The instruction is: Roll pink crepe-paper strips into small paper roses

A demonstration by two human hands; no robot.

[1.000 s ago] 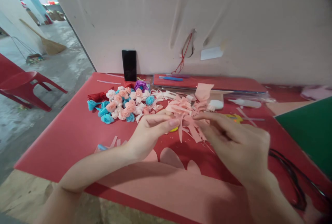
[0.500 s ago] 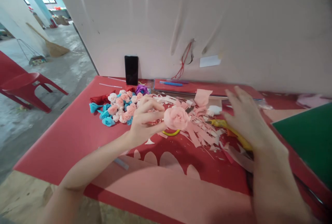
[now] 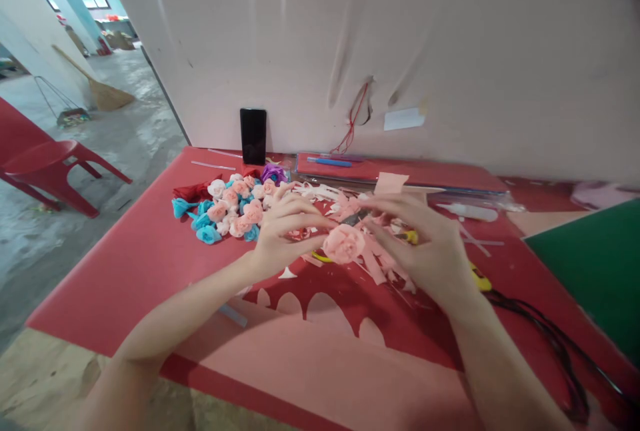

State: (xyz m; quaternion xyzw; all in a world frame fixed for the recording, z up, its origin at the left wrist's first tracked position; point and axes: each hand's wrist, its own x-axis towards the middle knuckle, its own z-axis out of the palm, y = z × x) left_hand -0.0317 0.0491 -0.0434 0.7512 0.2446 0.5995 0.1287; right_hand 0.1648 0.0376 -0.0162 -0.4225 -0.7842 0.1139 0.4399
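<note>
My left hand (image 3: 285,228) pinches a pale pink paper rose (image 3: 344,244) between thumb and fingers, holding it above the red table. To the right of the flower is my right hand (image 3: 420,238), its thumb and fingers spread apart with nothing visible between them. Whether its fingertips touch the petals, I cannot tell. Behind the rose lie pink paper scraps (image 3: 373,261) and part of a dark blade. A yellow glue gun (image 3: 481,278), with a dark cord, is partly covered by my right hand and wrist.
Pink, white and blue paper flowers (image 3: 235,208) are heaped at the left. A phone (image 3: 253,136) leans on the white board. Pink paper (image 3: 320,358) with cut petal shapes lies in front. A green sheet (image 3: 590,271) is at right, near a white tube (image 3: 473,212).
My right hand has moved left from over the glue gun to beside the rose, uncovering the cord and white tube. My left hand still holds the rose, now slightly lower.
</note>
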